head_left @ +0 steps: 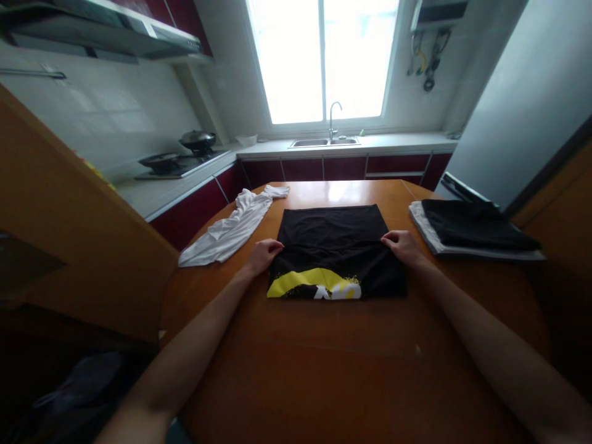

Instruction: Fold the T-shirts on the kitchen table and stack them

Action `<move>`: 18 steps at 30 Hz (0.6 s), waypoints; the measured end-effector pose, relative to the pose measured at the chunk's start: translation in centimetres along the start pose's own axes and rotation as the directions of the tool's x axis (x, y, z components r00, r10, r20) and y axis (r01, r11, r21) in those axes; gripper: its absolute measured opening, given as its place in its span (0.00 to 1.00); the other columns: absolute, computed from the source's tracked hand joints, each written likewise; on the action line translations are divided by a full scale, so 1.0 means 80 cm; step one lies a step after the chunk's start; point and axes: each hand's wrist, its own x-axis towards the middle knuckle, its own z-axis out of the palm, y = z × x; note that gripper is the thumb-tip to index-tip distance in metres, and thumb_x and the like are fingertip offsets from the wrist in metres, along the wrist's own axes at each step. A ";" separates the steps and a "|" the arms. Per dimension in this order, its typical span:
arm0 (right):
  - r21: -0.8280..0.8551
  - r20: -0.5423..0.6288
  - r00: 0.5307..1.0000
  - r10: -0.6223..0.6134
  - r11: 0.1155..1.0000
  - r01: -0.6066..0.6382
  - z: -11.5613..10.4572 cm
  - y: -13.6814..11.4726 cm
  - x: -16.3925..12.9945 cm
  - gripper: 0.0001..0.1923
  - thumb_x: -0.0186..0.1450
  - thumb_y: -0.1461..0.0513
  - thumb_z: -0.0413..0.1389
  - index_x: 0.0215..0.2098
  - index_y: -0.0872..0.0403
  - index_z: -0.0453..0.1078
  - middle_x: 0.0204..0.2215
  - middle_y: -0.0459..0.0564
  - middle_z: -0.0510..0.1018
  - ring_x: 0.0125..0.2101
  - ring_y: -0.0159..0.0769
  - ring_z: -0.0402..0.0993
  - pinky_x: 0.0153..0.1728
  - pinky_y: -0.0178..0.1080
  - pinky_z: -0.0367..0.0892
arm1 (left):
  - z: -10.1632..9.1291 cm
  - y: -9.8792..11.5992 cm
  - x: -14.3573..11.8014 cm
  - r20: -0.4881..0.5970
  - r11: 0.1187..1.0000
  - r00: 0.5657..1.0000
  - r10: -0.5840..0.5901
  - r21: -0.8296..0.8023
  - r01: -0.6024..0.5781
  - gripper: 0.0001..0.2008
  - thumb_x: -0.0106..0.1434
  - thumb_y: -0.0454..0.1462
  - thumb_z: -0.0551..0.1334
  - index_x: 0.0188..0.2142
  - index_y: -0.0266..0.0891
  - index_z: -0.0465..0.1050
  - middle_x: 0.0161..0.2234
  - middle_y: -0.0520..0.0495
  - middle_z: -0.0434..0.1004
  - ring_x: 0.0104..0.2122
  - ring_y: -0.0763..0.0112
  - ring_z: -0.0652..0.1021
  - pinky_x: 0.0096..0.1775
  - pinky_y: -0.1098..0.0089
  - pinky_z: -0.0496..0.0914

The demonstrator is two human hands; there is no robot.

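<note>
A black T-shirt (333, 237), folded into a rough rectangle, lies on the wooden table (324, 357). Its near part carries a yellow and white print. My left hand (264, 254) pinches the left edge of the shirt about halfway up. On the opposite edge my right hand (401, 244) pinches the cloth at nearly the same height. A slight crease runs across the fabric between the two hands. Left of the shirt lies a crumpled white garment (235, 228), apart from my left hand. To the right rests a stack of folded black and white clothes (472, 225).
Beyond the table runs a counter with a sink (311, 142) and a tap (332, 120) under the window. A gas stove (185, 164) with a wok (198, 139) stands at the left. On the right rises a fridge (518, 111).
</note>
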 end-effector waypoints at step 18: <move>-0.523 0.309 0.949 0.056 0.844 0.120 0.084 -0.083 -0.077 0.36 0.73 0.46 0.40 0.73 0.58 0.50 0.73 0.57 0.46 0.72 0.46 0.37 0.68 0.57 0.37 | 0.055 0.077 -0.045 0.400 0.915 0.916 -0.001 0.370 -0.161 0.37 0.71 0.58 0.47 0.73 0.47 0.47 0.73 0.44 0.41 0.72 0.50 0.44 0.67 0.44 0.43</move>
